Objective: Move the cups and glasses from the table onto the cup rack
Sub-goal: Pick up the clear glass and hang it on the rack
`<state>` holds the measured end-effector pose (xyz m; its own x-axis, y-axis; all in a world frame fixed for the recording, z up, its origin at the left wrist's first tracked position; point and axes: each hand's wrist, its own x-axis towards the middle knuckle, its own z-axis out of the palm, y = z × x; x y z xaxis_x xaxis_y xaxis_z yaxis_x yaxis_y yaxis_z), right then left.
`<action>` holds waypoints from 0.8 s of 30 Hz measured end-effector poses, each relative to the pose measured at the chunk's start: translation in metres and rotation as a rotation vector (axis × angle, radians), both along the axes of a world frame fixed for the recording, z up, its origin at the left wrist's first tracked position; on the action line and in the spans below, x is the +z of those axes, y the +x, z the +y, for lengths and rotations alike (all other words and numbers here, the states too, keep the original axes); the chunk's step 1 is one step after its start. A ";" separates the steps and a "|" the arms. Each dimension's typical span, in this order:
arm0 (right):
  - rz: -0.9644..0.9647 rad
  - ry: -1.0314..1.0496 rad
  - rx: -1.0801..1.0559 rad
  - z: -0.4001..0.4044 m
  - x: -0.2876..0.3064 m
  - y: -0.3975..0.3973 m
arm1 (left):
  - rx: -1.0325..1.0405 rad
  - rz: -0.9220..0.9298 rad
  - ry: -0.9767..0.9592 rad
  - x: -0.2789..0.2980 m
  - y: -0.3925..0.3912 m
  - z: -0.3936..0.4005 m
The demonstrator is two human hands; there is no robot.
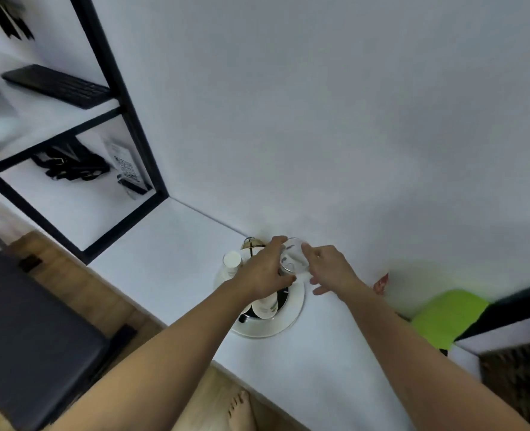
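Smooth white table (170, 244); clear round glass (293, 256) between hands.

Soft, even light — blurry, edges warped.

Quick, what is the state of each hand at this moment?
Left hand: grips the clear glass over the cup rack.
Right hand: open, fingers loose, one fingertip touching the glass.

Two white cups (232, 259) (one half-hidden (265, 306)), one glass (293, 255), one rack (291, 309)
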<state>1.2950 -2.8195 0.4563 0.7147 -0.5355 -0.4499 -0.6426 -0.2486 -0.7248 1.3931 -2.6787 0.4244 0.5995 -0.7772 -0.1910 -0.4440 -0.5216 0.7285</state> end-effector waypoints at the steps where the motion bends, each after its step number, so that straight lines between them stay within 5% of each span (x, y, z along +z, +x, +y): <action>1: 0.014 0.007 -0.006 -0.003 -0.008 0.004 | -0.005 -0.003 0.017 -0.008 0.004 -0.003; 24: 0.160 0.187 -0.108 -0.007 -0.118 0.032 | -0.078 -0.026 0.357 -0.081 0.024 -0.033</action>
<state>1.3273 -2.8269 0.3382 0.5695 -0.5019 -0.6509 -0.7683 -0.0437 -0.6386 1.4174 -2.7112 0.3439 0.5490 -0.7080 -0.4443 -0.5084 -0.7048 0.4948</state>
